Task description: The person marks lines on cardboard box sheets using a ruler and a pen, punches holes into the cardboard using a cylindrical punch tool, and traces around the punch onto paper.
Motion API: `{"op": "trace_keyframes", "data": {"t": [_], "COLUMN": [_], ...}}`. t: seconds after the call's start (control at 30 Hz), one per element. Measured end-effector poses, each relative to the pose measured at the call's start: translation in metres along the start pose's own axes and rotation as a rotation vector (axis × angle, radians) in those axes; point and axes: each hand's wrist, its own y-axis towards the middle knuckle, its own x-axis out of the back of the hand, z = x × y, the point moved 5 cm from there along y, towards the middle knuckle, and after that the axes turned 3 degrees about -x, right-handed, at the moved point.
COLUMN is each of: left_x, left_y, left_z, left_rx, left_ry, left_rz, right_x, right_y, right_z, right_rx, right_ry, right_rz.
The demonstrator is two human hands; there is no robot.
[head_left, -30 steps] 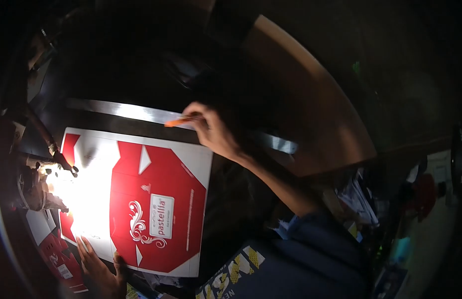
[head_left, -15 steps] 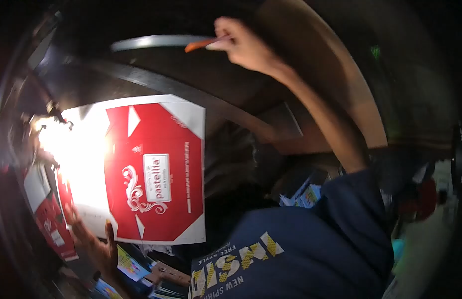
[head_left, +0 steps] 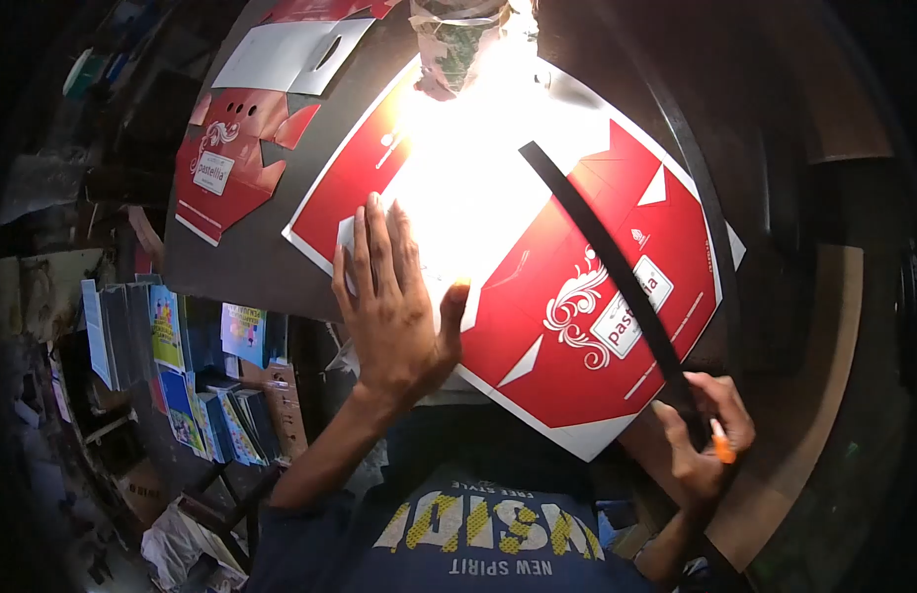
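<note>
By the right hand (head_left: 710, 435) the near end of a dark strip (head_left: 607, 252) is gripped, fingers and thumb being bent about it; a small orange object (head_left: 721, 442) is held there too. The left hand (head_left: 391, 321) is laid open on the printed sheet (head_left: 528, 287), fingers stretched forward, thumb set apart. The sheet's near right edge is flanked by the right hand, which is held just outside it; the near corner is left uncovered between the two hands. A band of grey tabletop (head_left: 251, 262) is seen between the sheet's left edge and a red cut-out (head_left: 226, 168). The sheet is placed directly under the left hand, and ahead and to the left of the right one. Its red part is crossed aslant by the strip; whether the two are touching cannot be told. The sheet's far side is brightly lit and partly hidden by a lamp (head_left: 454, 44). Beyond the table's near left edge, booklets (head_left: 187, 326) are stacked.
</note>
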Motion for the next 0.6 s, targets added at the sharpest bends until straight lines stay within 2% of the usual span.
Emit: {"op": "trace_keyframes", "data": {"t": [0.07, 0.2, 0.33, 0.4, 0.5, 0.6], "left_x": [-0.001, 0.027, 0.028, 0.006, 0.004, 0.008], "left_y": [0.0, 0.008, 0.026, 0.023, 0.022, 0.022], "left_z": [-0.003, -0.007, -0.033, -0.037, -0.04, -0.04], "left_rx": [0.096, 0.14, -0.01, -0.004, -0.011, -0.006], "left_ry": [-0.032, -0.328, -0.201, -0.078, -0.017, -0.108], "left_rz": [0.056, -0.016, 0.041, 0.206, 0.218, 0.147], "right_x": [-0.018, -0.044, -0.08, -0.089, -0.075, -0.068], "right_y": [0.013, 0.038, 0.048, 0.049, 0.042, 0.033], "right_z": [0.025, 0.031, 0.04, 0.045, 0.036, 0.025], "right_rx": [0.188, 0.301, 0.332, 0.405, 0.443, 0.434], "right_ry": [-0.166, -0.148, -0.147, -0.228, -0.25, -0.271], "right_rz": [-0.033, -0.024, 0.023, 0.04, -0.002, -0.009]}}
